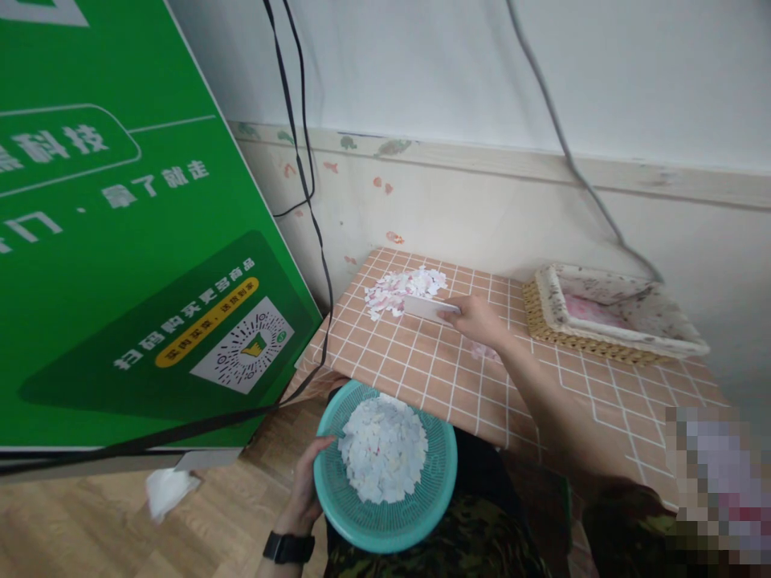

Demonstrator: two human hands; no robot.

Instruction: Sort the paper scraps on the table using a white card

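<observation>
My left hand (307, 484) grips the left rim of a round teal plastic colander (389, 531), held just below the table's front edge. Inside it is a heap of small white paper-like scraps (384, 449). Over the table, my right hand (478, 319) is closed on the right end of a flat white rectangular card (429, 309). The card's left end meets a loose pile of white and pinkish scraps (406, 289) near the table's back left corner. A few pink bits (483, 352) lie by my right wrist.
Brown checked cloth covers the table (415, 365). A cloth-lined wicker basket (614, 341) stands at its back right. A green panel with lettering (150, 241) rises on the left, with a black cord (319, 241) hanging beside it. A white bag (170, 491) lies on the floor.
</observation>
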